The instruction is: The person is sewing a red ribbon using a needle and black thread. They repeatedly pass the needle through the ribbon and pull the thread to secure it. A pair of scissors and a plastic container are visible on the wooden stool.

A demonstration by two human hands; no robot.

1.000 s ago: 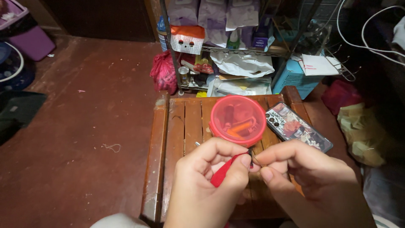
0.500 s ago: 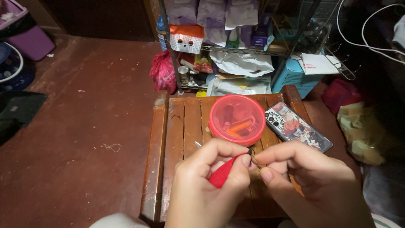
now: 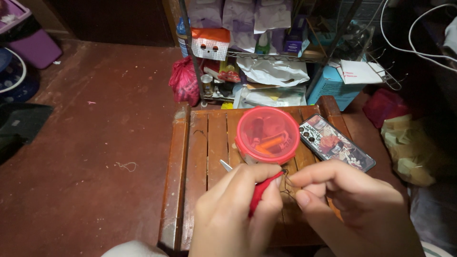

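Tilting up since a second ago, red-handled tool (image 3: 263, 190) pinched in left hand (image 3: 238, 214); right hand (image 3: 347, 200) pinches dark thread (image 3: 288, 186), now looser, near red container (image 3: 268, 134).

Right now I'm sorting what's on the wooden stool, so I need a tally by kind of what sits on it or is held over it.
Round red lidded container: 1
Phone in a picture case: 1
Red-handled tool, in the left hand: 1
Dark thread, pinched by the right hand: 1
Total: 4
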